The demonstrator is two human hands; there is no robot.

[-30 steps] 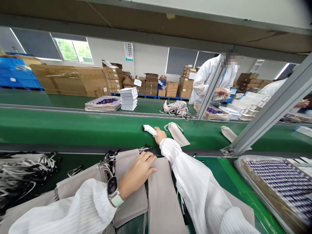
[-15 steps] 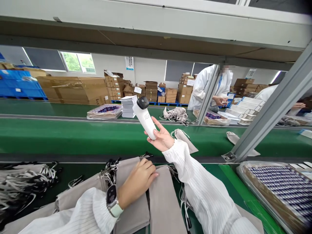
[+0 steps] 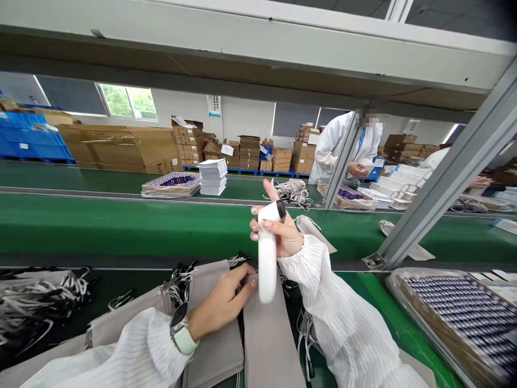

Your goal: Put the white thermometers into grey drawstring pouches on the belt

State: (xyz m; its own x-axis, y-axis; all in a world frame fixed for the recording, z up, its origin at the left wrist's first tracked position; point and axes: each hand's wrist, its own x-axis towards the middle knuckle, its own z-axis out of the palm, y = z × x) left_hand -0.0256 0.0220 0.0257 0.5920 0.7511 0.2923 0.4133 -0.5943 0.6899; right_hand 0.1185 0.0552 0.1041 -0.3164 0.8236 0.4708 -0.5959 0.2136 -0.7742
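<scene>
My right hand (image 3: 283, 233) grips a white handheld device (image 3: 267, 258) by its dark-capped top, so that it hangs nearly upright, bottom end down, above the grey pouches. My left hand (image 3: 221, 302) rests on a stack of grey drawstring pouches (image 3: 214, 328) near me, fingers curled at the mouth of a pouch, close to the device's lower end. A watch sits on my left wrist. Another grey pouch (image 3: 270, 345) lies just right of the stack.
A green conveyor belt (image 3: 121, 226) runs across in front, with single pouches (image 3: 319, 233) on it. A tray of small purple items (image 3: 464, 312) sits at right. Cords (image 3: 36, 302) pile at left. A slanted metal post (image 3: 444, 178) stands right. A person in white works beyond.
My right hand lifted the white device off the belt, turned it over and brought it down towards the pouches. My left hand's fingers curled at the pouch mouth.
</scene>
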